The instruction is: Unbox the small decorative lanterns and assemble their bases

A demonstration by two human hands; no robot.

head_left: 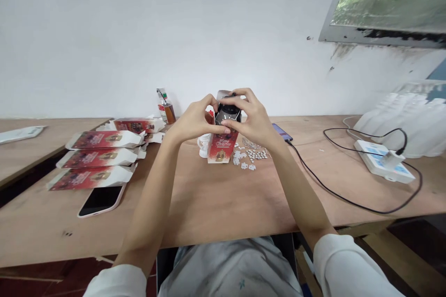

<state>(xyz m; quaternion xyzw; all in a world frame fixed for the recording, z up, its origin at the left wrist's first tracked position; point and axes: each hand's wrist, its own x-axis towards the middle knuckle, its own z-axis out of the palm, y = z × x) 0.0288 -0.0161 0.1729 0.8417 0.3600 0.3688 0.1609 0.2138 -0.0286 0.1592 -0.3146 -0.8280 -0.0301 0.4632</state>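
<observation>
A red printed cardboard box (223,146) with "Merry Christmas" lettering stands upright on the table in front of me. At its open top sits a small black lantern-like piece (229,110) with a thin wire around it. My left hand (200,120) curls around its left side, thumb and fingers closed in. From the right, my right hand (249,118) grips it, fingers over the top and thumb at the front. How deep the piece sits in the box is hidden. A clear and white plastic item (204,145) stands just left of the box, partly covered by my left hand.
Several red boxes (101,158) lie at left, beside a phone (101,200). Small white parts (240,157) and round button-like pieces (256,154) lie right of the box. A bottle (167,106) stands near the wall. A cable runs to a power strip (383,160) near white plastic items (404,120).
</observation>
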